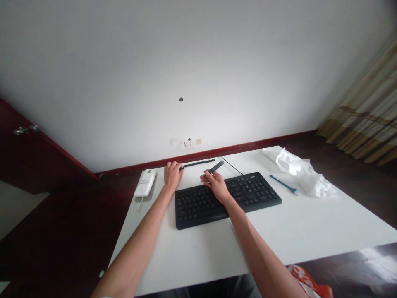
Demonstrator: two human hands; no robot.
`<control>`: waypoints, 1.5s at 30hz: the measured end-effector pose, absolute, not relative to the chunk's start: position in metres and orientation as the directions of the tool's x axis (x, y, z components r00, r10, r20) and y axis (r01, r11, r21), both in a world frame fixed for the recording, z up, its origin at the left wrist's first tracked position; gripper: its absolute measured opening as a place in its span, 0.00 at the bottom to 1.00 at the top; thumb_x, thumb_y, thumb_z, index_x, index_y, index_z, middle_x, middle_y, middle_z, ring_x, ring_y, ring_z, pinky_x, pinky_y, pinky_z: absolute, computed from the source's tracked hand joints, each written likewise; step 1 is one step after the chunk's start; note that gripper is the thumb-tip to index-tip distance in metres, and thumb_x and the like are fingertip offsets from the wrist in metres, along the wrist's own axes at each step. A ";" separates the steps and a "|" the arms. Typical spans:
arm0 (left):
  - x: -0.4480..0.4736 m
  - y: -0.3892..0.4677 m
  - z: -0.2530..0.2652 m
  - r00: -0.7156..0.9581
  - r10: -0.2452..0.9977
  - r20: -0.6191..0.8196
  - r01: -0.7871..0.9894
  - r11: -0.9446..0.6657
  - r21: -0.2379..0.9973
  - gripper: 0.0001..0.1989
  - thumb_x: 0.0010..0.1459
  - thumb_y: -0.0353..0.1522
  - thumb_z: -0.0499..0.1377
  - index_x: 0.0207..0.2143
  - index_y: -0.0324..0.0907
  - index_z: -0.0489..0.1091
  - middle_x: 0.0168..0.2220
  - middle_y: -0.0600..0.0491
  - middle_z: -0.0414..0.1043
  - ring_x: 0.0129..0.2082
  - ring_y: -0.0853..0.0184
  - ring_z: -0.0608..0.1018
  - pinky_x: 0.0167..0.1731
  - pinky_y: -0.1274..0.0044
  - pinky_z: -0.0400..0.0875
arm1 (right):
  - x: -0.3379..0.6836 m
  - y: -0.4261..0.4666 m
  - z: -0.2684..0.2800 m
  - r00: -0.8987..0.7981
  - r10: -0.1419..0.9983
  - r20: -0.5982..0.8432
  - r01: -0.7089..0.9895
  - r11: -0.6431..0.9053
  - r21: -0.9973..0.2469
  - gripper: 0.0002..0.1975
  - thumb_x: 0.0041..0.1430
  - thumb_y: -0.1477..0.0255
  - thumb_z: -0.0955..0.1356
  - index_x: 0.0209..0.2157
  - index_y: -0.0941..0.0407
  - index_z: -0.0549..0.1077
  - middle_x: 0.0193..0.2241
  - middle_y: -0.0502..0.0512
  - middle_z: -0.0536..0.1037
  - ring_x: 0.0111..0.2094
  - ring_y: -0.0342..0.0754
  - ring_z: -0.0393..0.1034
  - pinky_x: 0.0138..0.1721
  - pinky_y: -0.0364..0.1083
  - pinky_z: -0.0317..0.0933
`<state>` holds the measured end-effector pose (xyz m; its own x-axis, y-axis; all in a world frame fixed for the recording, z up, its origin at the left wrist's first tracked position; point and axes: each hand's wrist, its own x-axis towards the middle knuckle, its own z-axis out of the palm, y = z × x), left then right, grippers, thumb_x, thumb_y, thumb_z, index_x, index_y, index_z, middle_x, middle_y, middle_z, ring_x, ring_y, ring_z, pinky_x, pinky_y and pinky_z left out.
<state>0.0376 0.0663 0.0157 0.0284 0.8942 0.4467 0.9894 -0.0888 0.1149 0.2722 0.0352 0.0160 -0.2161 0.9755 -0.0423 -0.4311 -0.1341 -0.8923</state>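
A black keyboard (pixel 251 192) lies on the white table in front of me. My right hand (pixel 217 186) is closed above its back edge, holding a flat dark tool with a wide end, perhaps a brush (pixel 217 166). Behind the keyboard runs a thin black row of small segments (pixel 200 164), too small to tell whether they are loose keycaps. At the left end of that row is my left hand (pixel 173 176), its fingers bent down, with a small black piece at the fingertips.
To the left lies a white power bank (pixel 145 183) with a strap. Right of the keyboard are a blue tool with a pale tip (pixel 283 184) and crumpled white wrapping (pixel 297 169). A thin cable (pixel 232 165) runs toward the table's back edge. The wall stands behind.
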 end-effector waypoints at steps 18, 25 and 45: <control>0.040 0.050 0.022 -0.072 0.872 0.483 0.970 -0.051 0.237 0.06 0.62 0.35 0.62 0.42 0.48 0.78 0.44 0.49 0.76 0.46 0.55 0.72 0.49 0.65 0.65 | 0.272 0.034 0.018 -0.224 0.974 -0.032 -0.434 -0.129 -0.892 0.24 0.53 0.52 0.76 0.42 0.56 0.73 0.34 0.57 0.82 0.35 0.48 0.77 0.38 0.46 0.68; 0.064 -0.023 0.031 -0.064 0.857 0.512 0.856 -0.217 0.470 0.07 0.66 0.36 0.59 0.40 0.47 0.77 0.43 0.50 0.76 0.46 0.59 0.75 0.53 0.66 0.69 | 0.271 0.034 0.016 -0.222 0.975 -0.022 -0.382 -0.107 -0.918 0.24 0.53 0.52 0.75 0.42 0.56 0.73 0.34 0.57 0.82 0.35 0.49 0.77 0.37 0.46 0.68; 0.092 -0.075 0.016 0.065 0.893 0.445 0.783 -0.322 0.532 0.17 0.58 0.34 0.64 0.51 0.48 0.75 0.56 0.47 0.67 0.60 0.55 0.69 0.63 0.60 0.63 | 0.264 0.014 0.019 -0.360 0.889 0.285 0.119 0.346 -0.930 0.14 0.69 0.60 0.64 0.47 0.55 0.70 0.34 0.55 0.82 0.34 0.49 0.77 0.41 0.49 0.69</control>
<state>0.0915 -0.0754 0.0158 0.0653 0.8934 0.4446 0.7827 -0.3222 0.5325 0.2640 0.0141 0.0192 -0.3596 0.8886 0.2849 0.1190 0.3465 -0.9305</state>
